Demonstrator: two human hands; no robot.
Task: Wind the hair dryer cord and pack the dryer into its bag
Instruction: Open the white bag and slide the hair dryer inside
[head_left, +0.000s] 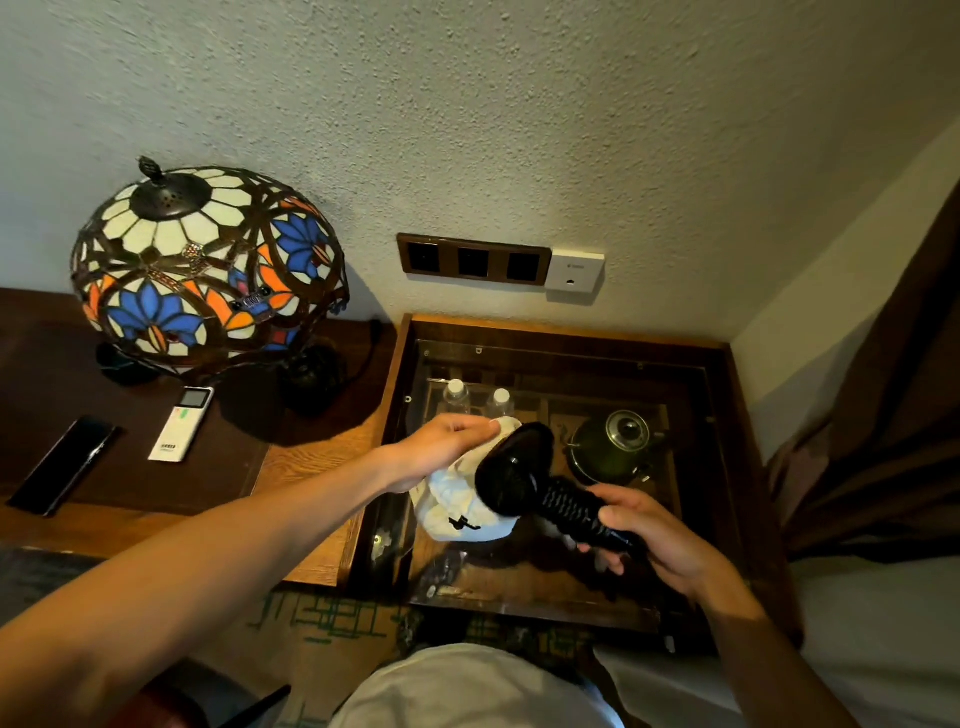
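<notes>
Right hand (641, 535) grips the dryer (511, 475) by its handle, cord (571, 506) wound round it. Left hand (441, 447) pinches the white bag's (452, 501) rim, dryer head at its mouth, above the glass-topped surface (696, 395). Lamp (208, 270) stands left.

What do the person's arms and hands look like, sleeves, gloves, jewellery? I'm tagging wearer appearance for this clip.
Both forearms are bare from the frame edge to the wrist: no sleeves show. The left hand and right hand are ungloved, with no watch, bracelet or ring visible. No cables or markings on either arm. Light grey clothing shows at the bottom edge, below the arms.
</notes>
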